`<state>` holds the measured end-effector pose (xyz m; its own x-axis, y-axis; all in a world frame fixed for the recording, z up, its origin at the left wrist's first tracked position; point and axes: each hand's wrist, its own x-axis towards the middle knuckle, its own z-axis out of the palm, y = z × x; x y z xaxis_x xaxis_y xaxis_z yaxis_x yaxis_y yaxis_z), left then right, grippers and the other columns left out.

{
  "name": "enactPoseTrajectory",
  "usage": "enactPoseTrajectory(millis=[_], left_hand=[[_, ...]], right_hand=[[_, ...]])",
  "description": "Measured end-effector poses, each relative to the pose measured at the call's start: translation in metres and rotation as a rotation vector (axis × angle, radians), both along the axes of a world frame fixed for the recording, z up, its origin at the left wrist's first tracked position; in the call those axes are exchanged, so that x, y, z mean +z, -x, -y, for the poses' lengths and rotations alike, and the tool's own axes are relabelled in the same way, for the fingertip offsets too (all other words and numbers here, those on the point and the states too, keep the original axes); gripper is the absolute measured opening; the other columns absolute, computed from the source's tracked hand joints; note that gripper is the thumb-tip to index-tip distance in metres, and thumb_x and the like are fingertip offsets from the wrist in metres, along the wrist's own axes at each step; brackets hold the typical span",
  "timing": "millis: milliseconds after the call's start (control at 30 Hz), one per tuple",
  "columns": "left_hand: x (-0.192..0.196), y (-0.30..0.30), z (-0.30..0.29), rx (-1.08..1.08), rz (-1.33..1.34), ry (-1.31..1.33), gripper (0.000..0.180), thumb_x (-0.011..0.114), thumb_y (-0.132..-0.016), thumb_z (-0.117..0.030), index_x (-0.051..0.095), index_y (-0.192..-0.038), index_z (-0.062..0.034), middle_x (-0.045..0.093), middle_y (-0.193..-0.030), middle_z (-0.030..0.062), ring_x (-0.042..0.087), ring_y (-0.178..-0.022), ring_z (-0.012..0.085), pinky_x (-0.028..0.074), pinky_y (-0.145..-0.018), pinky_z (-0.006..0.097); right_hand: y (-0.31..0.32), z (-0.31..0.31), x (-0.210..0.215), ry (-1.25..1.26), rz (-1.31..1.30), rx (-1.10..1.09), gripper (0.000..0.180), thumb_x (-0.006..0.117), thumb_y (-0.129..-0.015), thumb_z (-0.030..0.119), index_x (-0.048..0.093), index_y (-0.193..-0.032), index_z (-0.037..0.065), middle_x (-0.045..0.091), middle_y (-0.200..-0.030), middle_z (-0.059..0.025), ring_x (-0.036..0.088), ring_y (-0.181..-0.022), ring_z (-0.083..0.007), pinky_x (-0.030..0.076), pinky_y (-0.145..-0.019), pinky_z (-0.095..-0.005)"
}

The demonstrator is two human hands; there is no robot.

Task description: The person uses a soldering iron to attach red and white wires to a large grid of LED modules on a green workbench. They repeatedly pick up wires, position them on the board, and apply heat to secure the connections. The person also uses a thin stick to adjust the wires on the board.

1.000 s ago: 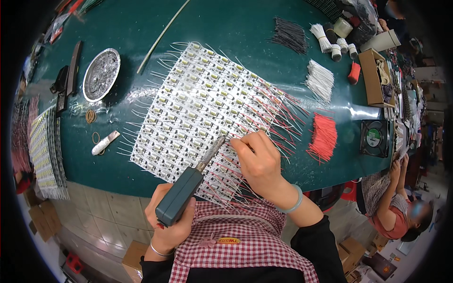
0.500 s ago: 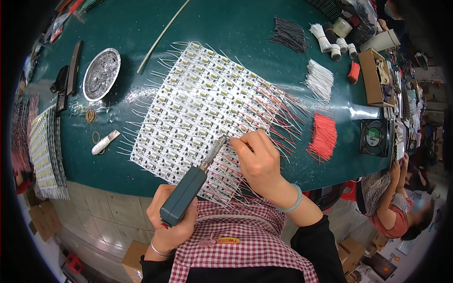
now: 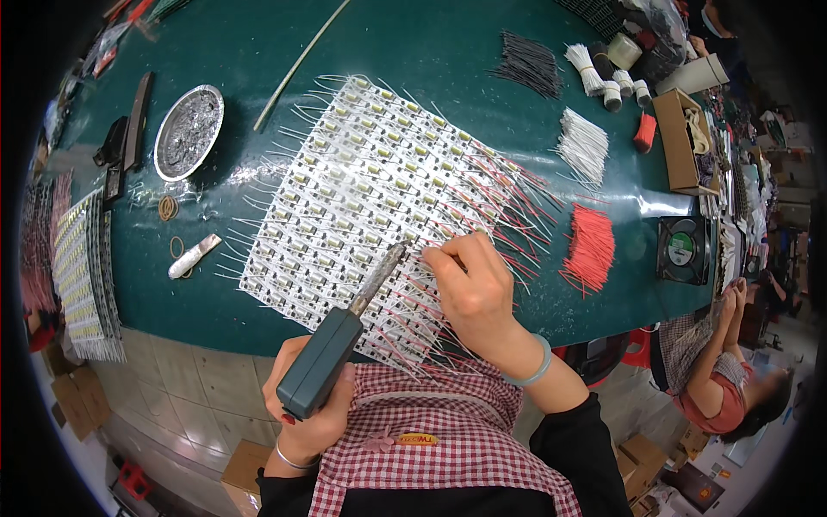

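Observation:
My left hand [image 3: 303,438] is wrapped round the dark green handle of a soldering iron [image 3: 323,358]. The iron's metal tip slants up to the right and ends over a large panel of small white circuit boards [image 3: 336,215], each with yellowish and black parts. My right hand [image 3: 474,289] is closed in a pinch just right of the tip, low over the panel; whatever lies between the fingertips is too small to make out. Thin white wires stick out along the panel's left side. Red wires [image 3: 517,185] fan out on its right and near sides, partly under my right hand.
Loose bundles of black wires [image 3: 527,65], white wires [image 3: 584,146] and red wires [image 3: 589,248] lie on the right. A round dish of silvery bits [image 3: 188,133], rubber bands [image 3: 168,208] and a wrapped white stick [image 3: 196,257] are left. Another person [image 3: 719,396] sits at far right.
The soldering iron has drawn back slightly toward the lower left, and its tip is now a little apart from my right fingertips. My right hand has barely moved.

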<state>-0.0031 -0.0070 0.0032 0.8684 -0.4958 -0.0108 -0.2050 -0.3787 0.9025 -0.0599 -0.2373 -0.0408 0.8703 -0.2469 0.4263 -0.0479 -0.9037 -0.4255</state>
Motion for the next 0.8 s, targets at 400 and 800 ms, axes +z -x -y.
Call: enactPoseTrajectory(millis=[400,800], left_hand=[[0.0,0.003,-0.008,-0.017,0.02,-0.007,0.023,0.075,-0.073,0.004,0.069,-0.096,0.0065,0.068,-0.097,0.0192,0.068,-0.08,0.0285,0.054,-0.067,0.033],[-0.006,0.005,-0.016,-0.085,-0.024,-0.005,0.026,0.074,-0.078,0.002,0.066,-0.102,0.0037,0.061,-0.095,0.0061,0.059,-0.08,0.012,0.048,-0.069,0.025]], right_hand=[[0.007,-0.015,0.0,-0.042,-0.005,0.016,0.022,0.064,-0.068,-0.001,0.066,-0.09,0.003,0.053,-0.078,-0.0062,0.053,-0.073,-0.0245,0.045,-0.063,-0.0352],[0.007,-0.016,-0.003,-0.023,0.002,0.012,0.022,0.064,-0.068,-0.002,0.065,-0.089,0.002,0.052,-0.078,-0.0069,0.052,-0.072,-0.0243,0.044,-0.06,-0.035]])
